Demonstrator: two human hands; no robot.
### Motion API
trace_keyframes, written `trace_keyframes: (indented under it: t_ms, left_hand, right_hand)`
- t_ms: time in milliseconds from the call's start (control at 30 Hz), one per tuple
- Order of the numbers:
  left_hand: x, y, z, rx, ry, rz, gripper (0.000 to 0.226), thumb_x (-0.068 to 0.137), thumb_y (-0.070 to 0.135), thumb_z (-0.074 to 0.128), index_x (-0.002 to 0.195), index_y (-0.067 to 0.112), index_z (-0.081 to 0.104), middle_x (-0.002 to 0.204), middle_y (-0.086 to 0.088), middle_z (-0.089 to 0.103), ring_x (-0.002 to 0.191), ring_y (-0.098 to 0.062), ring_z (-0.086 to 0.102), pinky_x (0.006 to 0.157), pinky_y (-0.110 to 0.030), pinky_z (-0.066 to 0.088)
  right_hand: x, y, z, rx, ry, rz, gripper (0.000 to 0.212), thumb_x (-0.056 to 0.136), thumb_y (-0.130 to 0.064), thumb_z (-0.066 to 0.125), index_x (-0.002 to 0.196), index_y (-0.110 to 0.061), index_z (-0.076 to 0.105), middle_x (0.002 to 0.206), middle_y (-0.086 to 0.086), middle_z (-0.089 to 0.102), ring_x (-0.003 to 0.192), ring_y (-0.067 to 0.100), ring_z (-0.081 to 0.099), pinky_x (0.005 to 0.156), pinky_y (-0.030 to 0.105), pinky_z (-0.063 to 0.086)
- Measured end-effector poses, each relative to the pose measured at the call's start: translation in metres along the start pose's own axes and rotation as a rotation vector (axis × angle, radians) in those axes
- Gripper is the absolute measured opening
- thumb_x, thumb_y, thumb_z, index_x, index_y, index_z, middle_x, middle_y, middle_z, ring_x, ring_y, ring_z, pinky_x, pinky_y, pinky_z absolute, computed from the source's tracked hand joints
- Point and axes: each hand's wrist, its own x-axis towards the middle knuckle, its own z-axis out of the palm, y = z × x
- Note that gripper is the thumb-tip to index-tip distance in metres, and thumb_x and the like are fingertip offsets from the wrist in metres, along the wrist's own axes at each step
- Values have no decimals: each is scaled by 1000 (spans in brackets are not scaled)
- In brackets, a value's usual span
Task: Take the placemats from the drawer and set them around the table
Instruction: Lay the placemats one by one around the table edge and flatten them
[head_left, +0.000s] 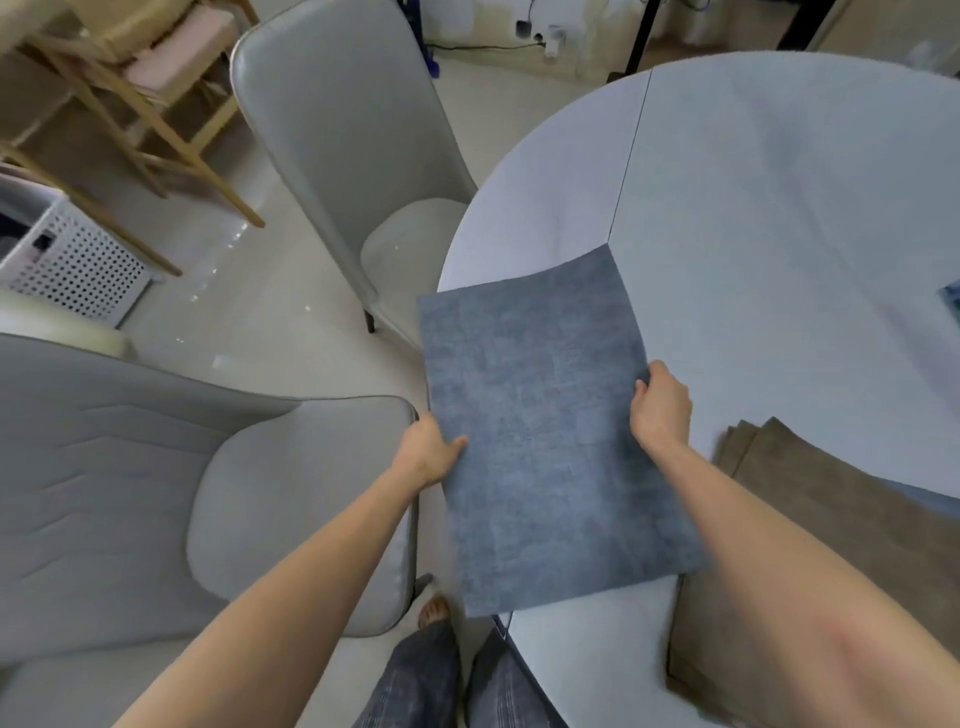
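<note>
Holding the blue placemat (550, 441) by opposite edges, left hand (428, 452) and right hand (662, 405) pinch it taut, probably for squaring at the worktop's (779, 208) nine-o'clock rim; brown mats (831, 519) wait at five.

The table (779, 208) is the landmark. One placemat (545, 441) lies over its left edge and partly sticks out beyond it. A stack of placemats (831, 519) lies on the table, right of that placemat. Two chairs (353, 156) stand left of the table.
</note>
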Motion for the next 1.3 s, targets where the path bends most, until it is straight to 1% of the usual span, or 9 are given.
trace_keyframes:
  t_ms: [133,300,633,767,867,967,1067,1200,1300]
  left_hand:
    - [2,4,-1,4,132,-9,40,90,14,63,125,-2,50,128,-19,57,119,-33,55,93,-34,44]
    - [19,18,-4,-156,261,-53,13,86,7,61,79,8,49,84,-12,57,82,-27,54,73,-34,45]
    - [64,49,-16,-206,329,45,11,91,7,56,82,9,48,80,-6,53,75,-23,48,64,-27,33]
    - [88,66,-34,-150,304,76,9,91,8,57,85,8,50,85,-7,55,80,-24,53,66,-25,34]
    - [101,71,-41,-96,278,82,7,90,9,58,94,5,53,99,-14,61,92,-29,58,71,-28,38]
    - [91,70,-33,208,321,201,45,89,16,62,129,7,44,134,-16,43,122,-34,44,96,-38,40]
    - [66,80,-5,513,175,573,74,92,39,58,152,18,20,160,-12,10,147,-32,8,120,-41,12]
    - [41,105,59,729,-217,776,89,88,62,48,154,27,0,162,-4,-13,147,-32,-19,117,-49,-13]
    - [36,108,90,835,-198,705,96,84,72,42,152,33,-13,157,-5,-29,141,-39,-29,109,-61,-19]
  right_hand:
    - [11,-2,9,46,29,11,10,96,-7,40,87,-6,43,94,24,58,84,37,54,66,32,31]
    - [14,2,6,117,91,-19,13,97,-6,38,84,-8,41,80,8,49,71,24,42,64,29,30]
    - [41,-15,5,221,84,-30,16,96,-3,28,85,0,39,67,-1,41,61,16,35,46,22,30]
    - [58,-26,5,200,120,-41,15,98,-5,31,87,-3,40,67,-3,41,58,11,35,47,24,28]
    - [75,-24,7,191,98,22,10,98,-9,38,99,-1,44,80,8,52,71,24,48,59,29,34]
    - [79,-3,4,135,-14,208,24,97,-23,46,106,-1,50,99,16,59,94,34,56,74,32,38]
    - [66,21,-7,154,-138,354,34,97,-34,47,81,-5,54,90,16,58,91,32,56,75,33,38]
    - [29,47,-19,323,-400,462,29,93,-29,56,94,-2,66,93,12,65,85,26,62,76,35,49]
    - [2,64,-24,234,-539,416,11,90,-12,60,95,-4,65,85,10,68,72,23,68,61,31,57]
